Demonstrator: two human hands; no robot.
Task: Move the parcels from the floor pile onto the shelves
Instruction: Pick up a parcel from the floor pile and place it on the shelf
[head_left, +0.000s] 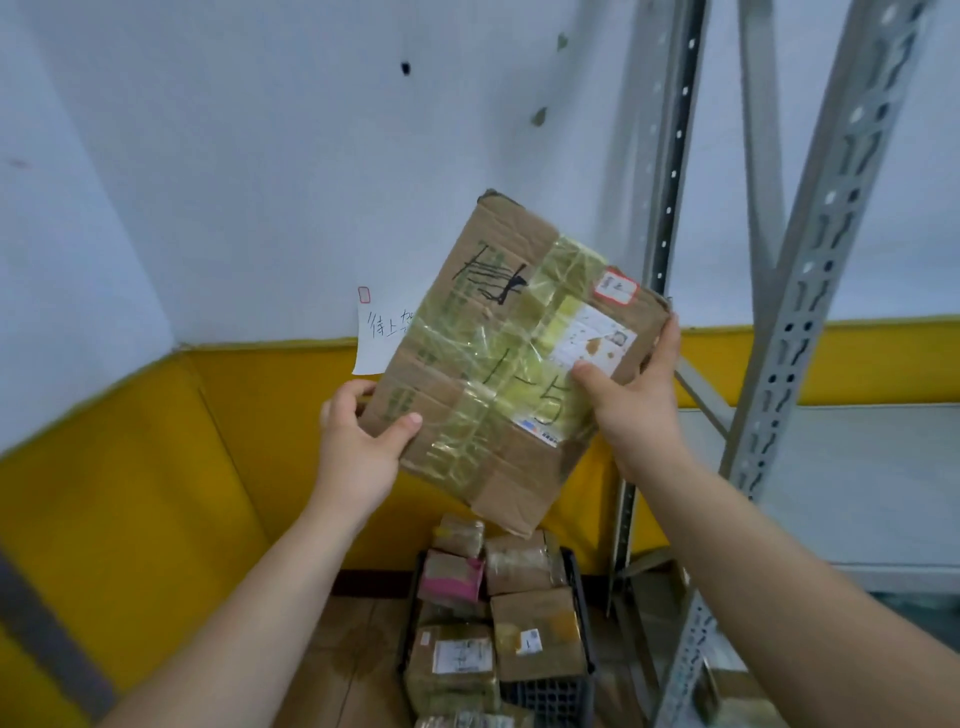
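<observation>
Holding a flat, taped cardboard parcel (511, 358) up before the wall (260, 156), both hands grip it: the left hand (358, 441) pinches the lower-left corner, the right hand (636, 410) clasps the right edge. More parcels (535, 629) lie below in a black crate (550, 699) on the floor (358, 649). This looks like the carry step; next, the parcel probably swings right onto the pale shelf (857, 467), threading between the grey uprights (810, 322), one just beside its right edge. Leftward is open.

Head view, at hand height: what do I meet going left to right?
In order: left hand → parcel → right hand → front rack post. The wall note is left out, since it overlaps the left hand and parcel.
</observation>
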